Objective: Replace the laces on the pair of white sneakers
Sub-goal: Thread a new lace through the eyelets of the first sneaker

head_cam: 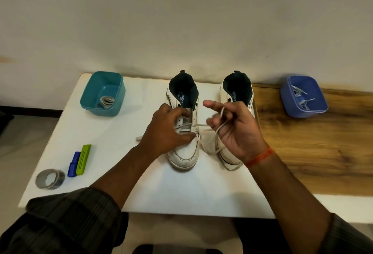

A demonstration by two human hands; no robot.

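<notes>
White sneaker (182,152), one of a pair, is steadied on the counter (113,142) under the left hand (167,130), whose curled fingers press on the eyelet rows. Lace (212,148): soft, limp and light; a length is pinched in the right hand (232,126), just right of the shoe. Judged best taken near the stiff tip for threading. Second sneaker (237,92) is partly hidden behind the right hand. Loose laces are kept in the blue tub (290,110), well right.
</notes>
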